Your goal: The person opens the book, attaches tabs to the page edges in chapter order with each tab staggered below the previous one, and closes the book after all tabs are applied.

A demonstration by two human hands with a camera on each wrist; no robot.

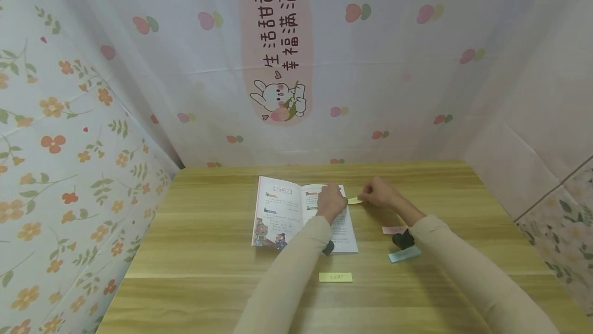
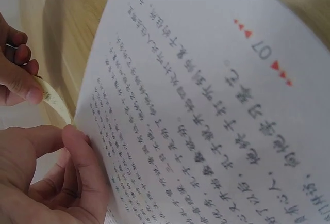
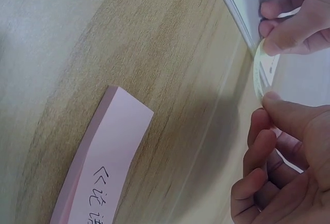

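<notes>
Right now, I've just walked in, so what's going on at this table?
Someone's left hand and right hand each pinch an end of a small yellow strip, which bows between them beside the right edge of an open book. I can't tell whether the strip touches the book. A yellow slip lies on the table on the person's side of the book, and a pink pad and blue slip lie off to the right.

Head view: left forearm [image 1: 289, 277] sleeved, slants toward 1 o'clock | left hand [image 1: 331, 201] fingertips [image 2: 78, 144] pinched, other fingers curled | right forearm [image 1: 470, 272] sleeved, slants toward 10 o'clock | right hand [image 1: 381, 192] at left hand's 3 o'clock, pinching likewise | hands near, apart | right forefinger mostly hidden, exact placement unclear
</notes>
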